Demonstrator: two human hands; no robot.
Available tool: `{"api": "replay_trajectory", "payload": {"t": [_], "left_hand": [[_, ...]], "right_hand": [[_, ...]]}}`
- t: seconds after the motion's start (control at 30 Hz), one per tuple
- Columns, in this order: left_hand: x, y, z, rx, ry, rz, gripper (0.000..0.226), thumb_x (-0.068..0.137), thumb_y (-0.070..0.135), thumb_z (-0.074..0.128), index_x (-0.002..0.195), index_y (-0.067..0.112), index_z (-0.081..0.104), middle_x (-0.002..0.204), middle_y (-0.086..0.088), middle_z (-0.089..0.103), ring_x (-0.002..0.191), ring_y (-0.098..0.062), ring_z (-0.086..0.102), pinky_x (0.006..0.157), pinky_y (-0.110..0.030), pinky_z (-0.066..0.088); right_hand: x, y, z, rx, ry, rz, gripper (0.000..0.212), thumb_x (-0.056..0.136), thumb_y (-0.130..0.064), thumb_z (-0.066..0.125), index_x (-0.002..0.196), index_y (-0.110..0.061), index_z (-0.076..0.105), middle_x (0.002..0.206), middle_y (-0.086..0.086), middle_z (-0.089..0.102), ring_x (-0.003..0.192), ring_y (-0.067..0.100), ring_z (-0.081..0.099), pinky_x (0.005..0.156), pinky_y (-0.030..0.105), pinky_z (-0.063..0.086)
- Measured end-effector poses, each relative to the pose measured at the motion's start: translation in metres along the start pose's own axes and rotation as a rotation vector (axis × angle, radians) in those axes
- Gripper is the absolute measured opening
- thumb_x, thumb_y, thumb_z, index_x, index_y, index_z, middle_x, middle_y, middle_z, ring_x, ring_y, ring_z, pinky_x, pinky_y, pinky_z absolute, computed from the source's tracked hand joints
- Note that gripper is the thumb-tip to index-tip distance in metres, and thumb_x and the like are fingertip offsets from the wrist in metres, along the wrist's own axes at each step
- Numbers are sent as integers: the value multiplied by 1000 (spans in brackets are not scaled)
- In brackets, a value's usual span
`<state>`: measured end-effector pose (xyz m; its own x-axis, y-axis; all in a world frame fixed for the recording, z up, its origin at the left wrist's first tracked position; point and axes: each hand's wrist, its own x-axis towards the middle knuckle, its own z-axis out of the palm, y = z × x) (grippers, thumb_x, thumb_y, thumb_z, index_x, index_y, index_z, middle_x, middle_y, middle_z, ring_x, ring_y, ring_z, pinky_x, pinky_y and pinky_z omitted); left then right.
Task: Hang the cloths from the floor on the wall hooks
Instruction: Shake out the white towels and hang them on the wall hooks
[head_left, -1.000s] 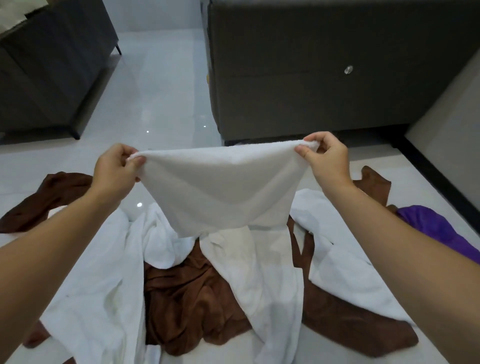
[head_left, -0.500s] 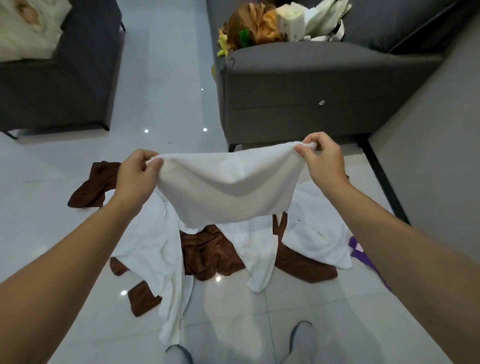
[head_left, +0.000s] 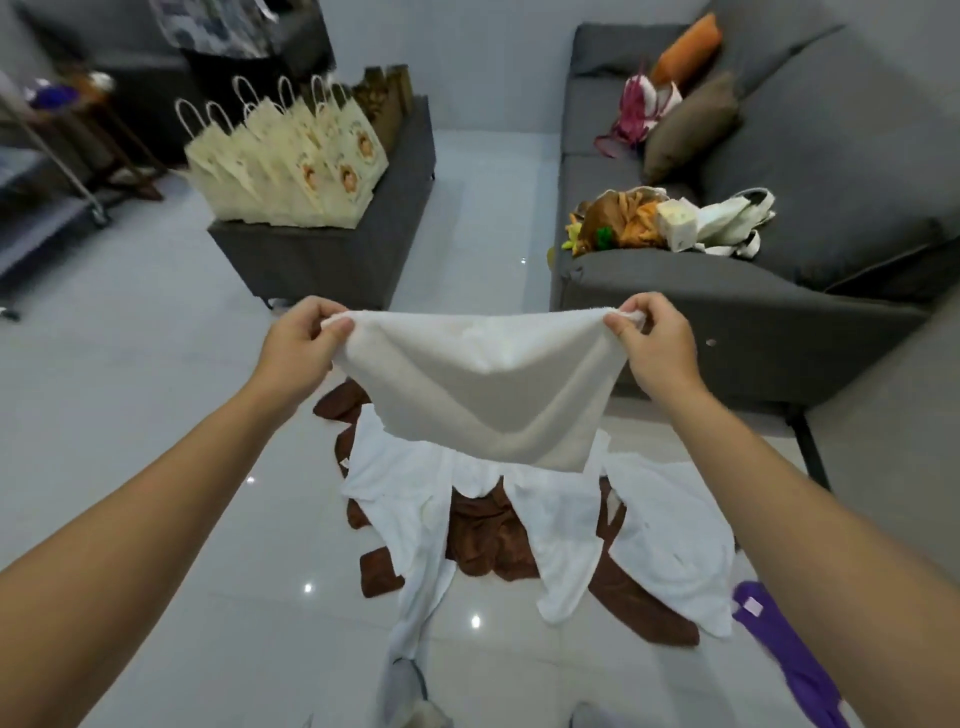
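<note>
A white cloth (head_left: 483, 384) hangs stretched between my two hands, well above the floor. My left hand (head_left: 298, 345) pinches its left corner and my right hand (head_left: 654, 348) pinches its right corner. Below it, a heap of white cloths (head_left: 566, 530) and brown cloths (head_left: 488, 535) lies on the tiled floor. A purple cloth (head_left: 779, 654) lies at the heap's right side. No wall hooks are in view.
A grey sofa (head_left: 727, 291) with cushions and clutter stands ahead on the right. A grey ottoman (head_left: 332, 254) carrying several paper bags (head_left: 291, 161) stands ahead on the left. A grey wall (head_left: 893, 431) runs along the right. My feet show at the bottom edge.
The view has risen and tilted up, so the heap on the floor now lies farther below. Both hands still hold the white cloth stretched out, now higher above the floor.
</note>
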<state>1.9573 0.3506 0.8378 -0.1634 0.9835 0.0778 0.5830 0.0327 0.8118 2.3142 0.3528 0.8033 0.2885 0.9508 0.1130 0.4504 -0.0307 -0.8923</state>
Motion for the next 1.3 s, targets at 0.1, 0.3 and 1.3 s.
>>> {"api": "replay_trajectory", "payload": {"t": [0.1, 0.3, 1.3], "left_hand": [[-26, 16, -41, -50, 209, -35, 10, 98, 23, 54, 102, 17, 60, 92, 1, 59, 78, -11, 55, 63, -25, 48], [-113, 25, -122, -48, 490, -108, 7, 97, 20, 54, 99, 14, 59, 81, 4, 57, 64, -13, 50, 58, -25, 43], [-557, -31, -520, 291, 1484, -426, 11, 97, 18, 56, 87, 22, 60, 75, 5, 56, 67, -11, 50, 60, -28, 42]], "right_hand": [[6, -37, 9, 61, -114, -113, 13, 92, -25, 64, 98, -14, 60, 88, -9, 57, 81, 6, 53, 69, 17, 45], [-1, -122, 47, 94, -336, -389, 12, 92, -23, 65, 95, -13, 59, 83, -14, 52, 81, 9, 49, 69, 20, 41], [-419, -517, 375, 577, -1083, -911, 11, 90, -23, 68, 90, -19, 57, 94, 0, 51, 78, 10, 47, 69, 17, 38]]}}
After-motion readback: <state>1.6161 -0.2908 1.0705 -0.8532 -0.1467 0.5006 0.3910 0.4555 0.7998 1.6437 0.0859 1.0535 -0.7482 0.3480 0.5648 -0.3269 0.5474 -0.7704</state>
